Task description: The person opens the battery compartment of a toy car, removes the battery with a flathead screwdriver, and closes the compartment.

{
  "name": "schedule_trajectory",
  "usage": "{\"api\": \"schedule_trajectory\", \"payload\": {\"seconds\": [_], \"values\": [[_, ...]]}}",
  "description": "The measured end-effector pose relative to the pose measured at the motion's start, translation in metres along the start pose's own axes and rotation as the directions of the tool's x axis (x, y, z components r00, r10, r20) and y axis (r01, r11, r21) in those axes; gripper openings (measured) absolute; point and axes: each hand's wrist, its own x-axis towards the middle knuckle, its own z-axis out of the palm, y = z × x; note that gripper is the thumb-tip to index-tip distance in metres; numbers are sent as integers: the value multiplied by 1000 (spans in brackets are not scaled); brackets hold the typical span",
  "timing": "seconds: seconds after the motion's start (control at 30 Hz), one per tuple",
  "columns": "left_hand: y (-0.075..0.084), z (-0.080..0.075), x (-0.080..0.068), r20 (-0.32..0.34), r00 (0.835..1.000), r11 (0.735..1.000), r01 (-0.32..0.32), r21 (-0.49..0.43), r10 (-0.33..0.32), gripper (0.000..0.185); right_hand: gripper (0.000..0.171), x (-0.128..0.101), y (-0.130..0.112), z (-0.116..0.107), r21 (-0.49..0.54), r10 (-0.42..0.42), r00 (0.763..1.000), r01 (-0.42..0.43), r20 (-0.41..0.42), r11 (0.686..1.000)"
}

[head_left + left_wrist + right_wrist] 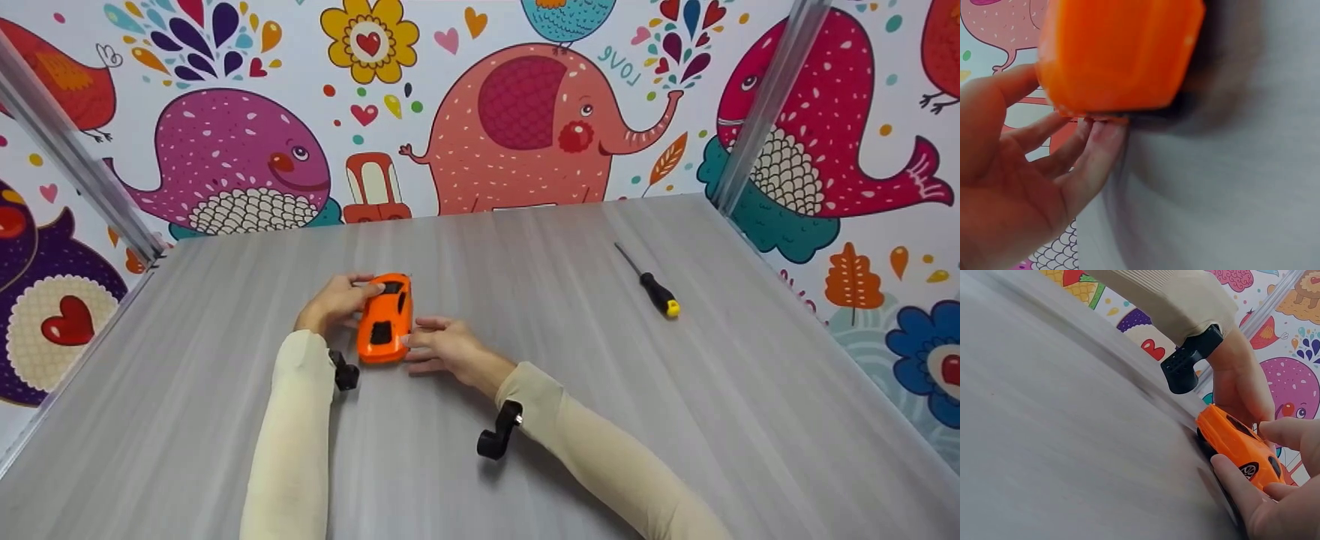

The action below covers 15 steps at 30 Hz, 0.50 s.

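An orange toy car (385,311) with dark windows is between the two hands, on the left half of the table. My left hand (335,302) holds its far left side, thumb on top near the dark window. In the left wrist view, other fingers (1100,143) reach the car's lower edge. From the right, my right hand (457,351) grips the near end, its thumb on the body. The right wrist view shows a finger (1235,478) along the car's side by a black wheel (1249,471).
A screwdriver (652,286) with a black and yellow handle lies to the right on the grey table (600,420). Behind stands a wall (285,45) printed with cartoon animals, with metal posts (772,112) at the corners. Both wrists carry small black cameras (497,435).
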Motion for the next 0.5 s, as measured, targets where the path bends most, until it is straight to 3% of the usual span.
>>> {"api": "schedule_trajectory", "payload": {"seconds": [0.5], "values": [[-7, 3, -1, 17, 1000, 1000, 9, -20, -8, 68, 65, 0, 1, 3, -41, -16, 1000, 15, -16, 999]]}}
